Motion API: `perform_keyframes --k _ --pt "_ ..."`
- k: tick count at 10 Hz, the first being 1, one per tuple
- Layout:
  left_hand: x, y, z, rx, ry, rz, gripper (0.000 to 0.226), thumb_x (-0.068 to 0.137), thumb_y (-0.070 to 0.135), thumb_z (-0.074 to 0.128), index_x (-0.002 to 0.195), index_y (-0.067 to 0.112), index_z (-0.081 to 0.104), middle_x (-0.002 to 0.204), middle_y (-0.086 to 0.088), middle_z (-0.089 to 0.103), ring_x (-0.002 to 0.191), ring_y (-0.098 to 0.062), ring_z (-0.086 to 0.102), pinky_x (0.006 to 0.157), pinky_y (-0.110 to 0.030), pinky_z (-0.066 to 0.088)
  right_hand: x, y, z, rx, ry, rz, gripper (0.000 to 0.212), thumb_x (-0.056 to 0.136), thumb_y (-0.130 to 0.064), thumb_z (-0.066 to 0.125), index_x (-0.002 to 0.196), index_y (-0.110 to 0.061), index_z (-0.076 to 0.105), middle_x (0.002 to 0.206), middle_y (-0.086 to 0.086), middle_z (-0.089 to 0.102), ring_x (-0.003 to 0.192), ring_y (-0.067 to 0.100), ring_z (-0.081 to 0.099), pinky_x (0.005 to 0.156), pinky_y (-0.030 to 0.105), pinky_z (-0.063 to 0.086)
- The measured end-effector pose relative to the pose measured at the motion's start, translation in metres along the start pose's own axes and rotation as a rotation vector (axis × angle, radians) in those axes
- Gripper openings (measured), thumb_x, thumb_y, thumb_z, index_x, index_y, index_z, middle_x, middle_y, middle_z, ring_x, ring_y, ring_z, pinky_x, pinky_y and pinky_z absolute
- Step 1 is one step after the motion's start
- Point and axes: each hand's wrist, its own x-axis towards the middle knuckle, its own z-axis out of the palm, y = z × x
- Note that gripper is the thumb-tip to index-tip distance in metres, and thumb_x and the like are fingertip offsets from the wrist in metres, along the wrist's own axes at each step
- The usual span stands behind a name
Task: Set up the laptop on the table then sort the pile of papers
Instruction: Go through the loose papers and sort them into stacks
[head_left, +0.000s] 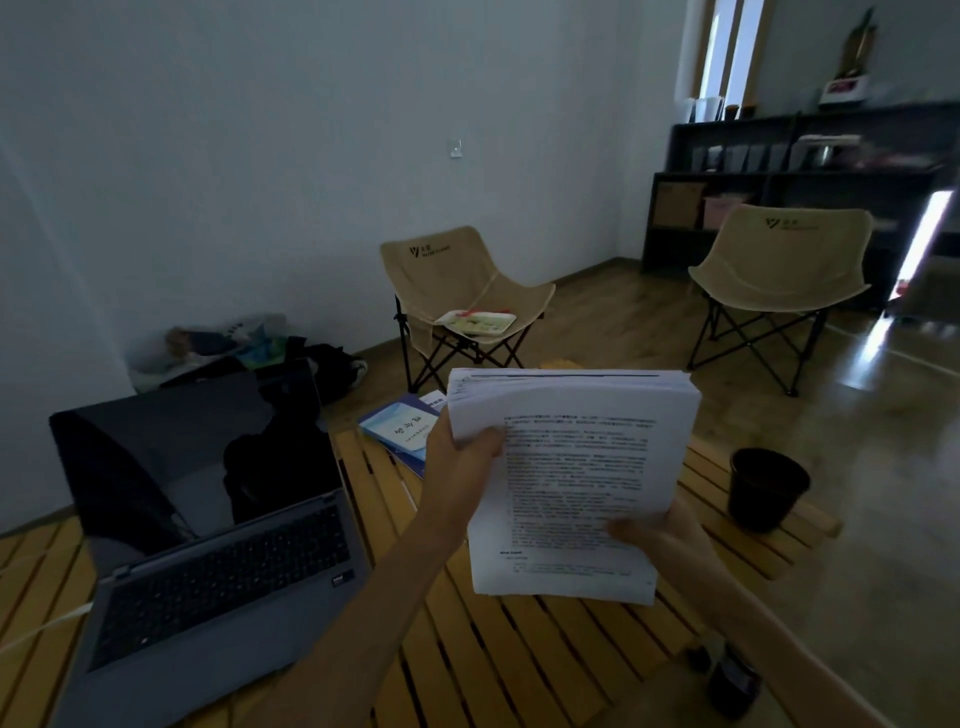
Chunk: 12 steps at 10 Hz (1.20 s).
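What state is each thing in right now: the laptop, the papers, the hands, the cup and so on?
Laptop: lid open, screen dark.
Stack of papers: lifted off the table, held upright.
Left hand: grips the stack's left edge.
Right hand: grips its lower right edge.
Black cup: upright on the slatted table.
Blue booklets: lying flat, closed.

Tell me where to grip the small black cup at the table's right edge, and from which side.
Grip the small black cup around its upper wall, just under the open rim, coming from the near side. It stands upright and tapers downward, so the wider top likely holds best. The right hand is nearest, but both hands hold the white paper stack.
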Motion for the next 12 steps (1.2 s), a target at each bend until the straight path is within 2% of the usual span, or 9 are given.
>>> perform_keyframes --k 4,5,6,7,8,9,10,11,12 --pt "0.008 -0.002 0.009 -0.01 0.1 -0.062 0.036 0.073 0.011 0.055 0.107 0.016 0.067 0.101 -0.009 0.07 0.093 -0.025 0.065 0.073 -0.041 0.054 -0.009 0.035 0.012 -0.167 0.025 0.283 0.034 0.082 0.017 0.052 0.095 -0.012 0.064 0.101 0.007 0.068 0.087 0.02 0.063 0.071 0.031 0.053" --pt "0.019 0.005 0.009 -0.01 0.152 -0.112 0.013 0.082 0.005 0.053 0.087 0.01 0.063 0.083 -0.007 0.064 0.08 -0.023 0.061 0.062 -0.032 0.049 -0.009 0.03 -0.005 -0.175 -0.052 0.304 0.039 0.079 0.017 0.053 0.101 -0.013 0.066 0.105 0.007 0.07 0.093 0.017 0.066 0.067 0.023 0.053" --pt "0.034 0.011 -0.003 0.032 0.1 -0.188 0.006 0.088 0.01 0.051 0.086 0.01 0.056 0.085 -0.006 0.063 0.077 -0.023 0.061 0.053 -0.027 0.048 -0.114 0.172 0.028 -0.154 -0.017 0.486 0.041 0.079 0.015 0.055 0.109 -0.011 0.065 0.109 0.012 0.07 0.097 0.022 0.068 0.068 0.028 0.056" --pt "0.031 -0.007 -0.01 0.027 0.017 -0.257 0.023 0.097 0.011 0.048 0.115 0.02 0.059 0.11 -0.003 0.069 0.097 -0.026 0.066 0.074 -0.04 0.059 -0.104 0.134 -0.025 0.029 -0.121 0.409 0.044 0.08 0.012 0.057 0.117 -0.01 0.062 0.114 0.017 0.069 0.101 0.028 0.068 0.07 0.033 0.059" --pt "0.023 -0.043 -0.005 0.082 -0.029 -0.28 0.027 0.098 0.013 0.051 0.119 0.028 0.054 0.119 -0.008 0.065 0.106 -0.028 0.064 0.089 -0.049 0.055 -0.099 0.145 -0.109 0.138 0.04 0.267 0.049 0.08 0.009 0.058 0.124 -0.01 0.059 0.118 0.021 0.068 0.105 0.034 0.068 0.071 0.039 0.06" --pt "0.03 -0.071 0.005 0.073 0.003 -0.318 0.027 0.096 0.01 0.053 0.114 0.03 0.053 0.115 -0.009 0.063 0.105 -0.029 0.063 0.088 -0.051 0.056 -0.024 0.037 -0.069 0.333 0.069 0.587 0.063 0.077 0.005 0.058 0.136 -0.018 0.05 0.124 0.029 0.064 0.104 0.045 0.067 0.064 0.046 0.061" --pt "0.061 -0.093 0.01 0.036 0.044 -0.353 0.029 0.093 0.012 0.058 0.117 0.029 0.054 0.116 -0.011 0.064 0.105 -0.03 0.064 0.089 -0.053 0.055 -0.006 0.01 -0.077 0.388 0.074 0.648 0.055 0.082 0.004 0.059 0.135 -0.005 0.051 0.124 0.028 0.063 0.109 0.043 0.065 0.074 0.048 0.061" --pt "0.118 -0.116 0.016 -0.02 0.115 -0.391 0.036 0.092 0.013 0.06 0.126 0.022 0.051 0.117 -0.013 0.063 0.104 -0.032 0.063 0.09 -0.055 0.053 0.05 0.004 -0.065 0.227 0.287 0.58 0.026 0.092 0.004 0.056 0.119 0.004 0.055 0.108 0.024 0.068 0.095 0.037 0.069 0.063 0.042 0.059" --pt "0.187 -0.141 0.027 -0.08 0.171 -0.424 0.042 0.093 0.016 0.06 0.133 0.017 0.048 0.12 -0.014 0.062 0.103 -0.034 0.063 0.09 -0.056 0.053 0.124 -0.003 -0.055 0.143 0.505 0.553 0.019 0.096 0.002 0.051 0.115 0.002 0.051 0.1 0.021 0.068 0.082 0.03 0.068 0.058 0.036 0.055"
